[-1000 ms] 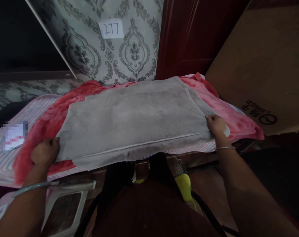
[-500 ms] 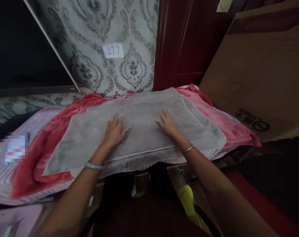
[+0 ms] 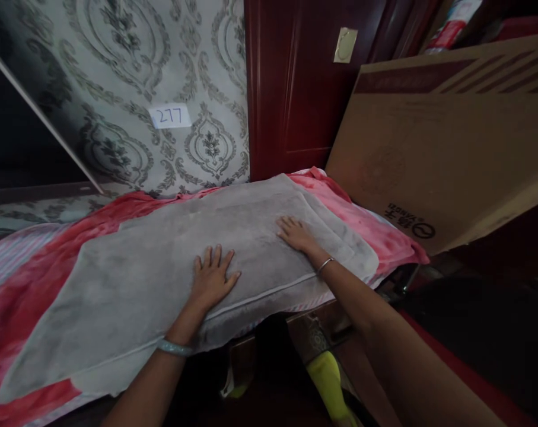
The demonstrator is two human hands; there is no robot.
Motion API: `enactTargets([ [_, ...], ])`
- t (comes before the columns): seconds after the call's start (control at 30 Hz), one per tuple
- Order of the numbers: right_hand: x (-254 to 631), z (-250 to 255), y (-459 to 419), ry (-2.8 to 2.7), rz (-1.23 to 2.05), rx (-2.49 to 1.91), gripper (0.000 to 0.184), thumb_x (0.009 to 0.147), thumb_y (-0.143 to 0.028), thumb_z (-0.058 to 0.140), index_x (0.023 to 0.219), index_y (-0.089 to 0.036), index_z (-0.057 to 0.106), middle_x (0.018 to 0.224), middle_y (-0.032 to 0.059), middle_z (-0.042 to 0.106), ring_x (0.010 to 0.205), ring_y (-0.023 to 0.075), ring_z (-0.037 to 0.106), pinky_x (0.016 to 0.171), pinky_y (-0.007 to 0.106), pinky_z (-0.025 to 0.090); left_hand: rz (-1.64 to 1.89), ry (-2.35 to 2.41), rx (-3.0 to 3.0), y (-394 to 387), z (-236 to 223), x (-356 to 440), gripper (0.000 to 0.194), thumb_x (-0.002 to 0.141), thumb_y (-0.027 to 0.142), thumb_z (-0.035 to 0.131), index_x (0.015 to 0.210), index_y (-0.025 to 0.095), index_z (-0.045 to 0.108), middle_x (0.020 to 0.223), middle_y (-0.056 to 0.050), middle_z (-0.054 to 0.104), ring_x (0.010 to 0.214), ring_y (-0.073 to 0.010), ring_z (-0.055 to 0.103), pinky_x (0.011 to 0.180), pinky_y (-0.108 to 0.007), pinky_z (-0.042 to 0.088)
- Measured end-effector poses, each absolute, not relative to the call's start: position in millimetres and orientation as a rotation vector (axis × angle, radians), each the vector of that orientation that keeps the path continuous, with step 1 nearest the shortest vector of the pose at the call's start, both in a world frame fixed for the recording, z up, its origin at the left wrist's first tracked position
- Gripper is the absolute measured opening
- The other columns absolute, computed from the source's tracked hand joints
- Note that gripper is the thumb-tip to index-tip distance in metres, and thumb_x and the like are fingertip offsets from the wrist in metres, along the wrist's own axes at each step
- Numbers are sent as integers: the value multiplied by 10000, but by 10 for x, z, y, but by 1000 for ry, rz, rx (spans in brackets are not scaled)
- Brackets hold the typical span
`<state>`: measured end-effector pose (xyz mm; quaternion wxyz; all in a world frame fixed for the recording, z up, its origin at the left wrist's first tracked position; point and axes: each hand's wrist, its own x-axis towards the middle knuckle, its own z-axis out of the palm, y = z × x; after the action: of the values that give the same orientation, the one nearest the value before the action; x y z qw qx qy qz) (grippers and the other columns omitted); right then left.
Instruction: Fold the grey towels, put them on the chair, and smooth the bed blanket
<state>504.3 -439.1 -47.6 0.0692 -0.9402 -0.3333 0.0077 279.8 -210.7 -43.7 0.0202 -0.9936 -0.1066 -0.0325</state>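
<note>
A folded grey plush blanket (image 3: 130, 284) lies spread in layers, its pale hemmed edge facing me. My left hand (image 3: 213, 277) rests flat on its near middle part, fingers spread. Farther right, my right hand (image 3: 296, 234) lies palm down on the same blanket, fingers stretched out. Neither hand grips the fabric. Beneath the grey layers is a red and pink blanket (image 3: 340, 201), showing at the left, back and right. A striped sheet (image 3: 17, 252) shows under that at the far left.
Behind stand a patterned wall with a paper label (image 3: 171, 115) reading 277 and a dark red door panel (image 3: 290, 89). A large cardboard box (image 3: 433, 136) leans at the right. A dark screen (image 3: 24, 130) is at left. Something yellow (image 3: 328, 379) is on the floor below.
The view has turned to the right. My left hand has slid nearer the blanket's front edge, with fingers more spread. My right hand stays flat on the right part.
</note>
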Motion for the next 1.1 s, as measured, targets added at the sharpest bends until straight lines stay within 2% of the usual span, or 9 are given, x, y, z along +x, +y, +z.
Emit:
enactTargets([
  [0.23, 5432, -591, -5120, -449, -64, -2950, 618, 1062, -503, 295, 1636, -276, 334, 1707, 114, 284, 1545, 346, 295, 1190, 638, 303, -77, -341, -3090, -2127, -415, 2781, 669, 997, 558, 445, 1603, 275, 416, 1718, -129, 262, 1588, -408, 199, 1228, -664, 239],
  [0.33, 5442, -497, -5024, -369, -63, -2972, 615, 1056, -526, 304, 1606, -263, 394, 1673, 169, 341, 1532, 388, 309, 1134, 705, 334, -84, -333, -3100, -2130, -408, 2773, 667, 1000, 557, 439, 1599, 265, 424, 1717, -133, 262, 1586, -414, 203, 1227, -667, 233],
  [0.4, 5410, -404, -4805, -397, -135, -2966, 626, 1059, -525, 303, 1605, -233, 395, 1685, 192, 300, 1550, 397, 262, 1135, 706, 329, -93, -327, -3112, -2130, -407, 2767, 667, 1000, 557, 437, 1600, 265, 422, 1716, -127, 267, 1585, -417, 204, 1227, -669, 228],
  [0.5, 5306, -333, -4431, -706, -227, -2884, 630, 1066, -494, 304, 1643, -242, 318, 1727, 148, 206, 1584, 345, 188, 1200, 630, 287, -121, -309, -3137, -2119, -422, 2756, 664, 998, 555, 441, 1599, 274, 422, 1710, -104, 293, 1585, -423, 195, 1228, -680, 213],
  [0.6, 5205, -400, -4260, -988, -127, -2833, 613, 1069, -476, 313, 1646, -270, 314, 1722, 101, 243, 1580, 300, 219, 1232, 563, 266, -141, -283, -3169, -2102, -449, 2744, 657, 992, 560, 448, 1592, 291, 434, 1706, -82, 313, 1586, -424, 189, 1226, -689, 208],
  [0.73, 5188, -541, -4349, -960, -49, -2852, 613, 1075, -457, 298, 1646, -235, 321, 1719, 98, 257, 1578, 291, 223, 1255, 519, 222, -141, -257, -3186, -2096, -465, 2733, 666, 993, 583, 434, 1598, 305, 419, 1711, -77, 307, 1589, -416, 181, 1229, -685, 197],
  [0.83, 5185, -557, -4385, -860, -17, -2874, 609, 1075, -489, 290, 1645, -279, 318, 1727, 83, 240, 1578, 307, 213, 1240, 569, 235, -109, -256, -3194, -2106, -467, 2742, 688, 992, 609, 418, 1608, 303, 398, 1722, -81, 276, 1592, -421, 158, 1230, -690, 179],
  [0.97, 4926, -549, -4220, -804, 59, -2866, 643, 1060, -559, 289, 1633, -276, 350, 1706, 129, 281, 1552, 402, 240, 1167, 687, 291, -84, -252, -3211, -2122, -479, 2768, 711, 989, 638, 406, 1617, 305, 376, 1730, -81, 256, 1596, -423, 134, 1235, -684, 159],
  [1.1, 4404, -637, -4053, -1115, -3, -2770, 660, 1047, -597, 318, 1638, -303, 341, 1728, 77, 236, 1571, 396, 186, 1206, 666, 242, -65, -261, -3238, -2148, -482, 2766, 720, 989, 644, 406, 1623, 306, 362, 1737, -76, 239, 1599, -427, 107, 1239, -692, 123],
])
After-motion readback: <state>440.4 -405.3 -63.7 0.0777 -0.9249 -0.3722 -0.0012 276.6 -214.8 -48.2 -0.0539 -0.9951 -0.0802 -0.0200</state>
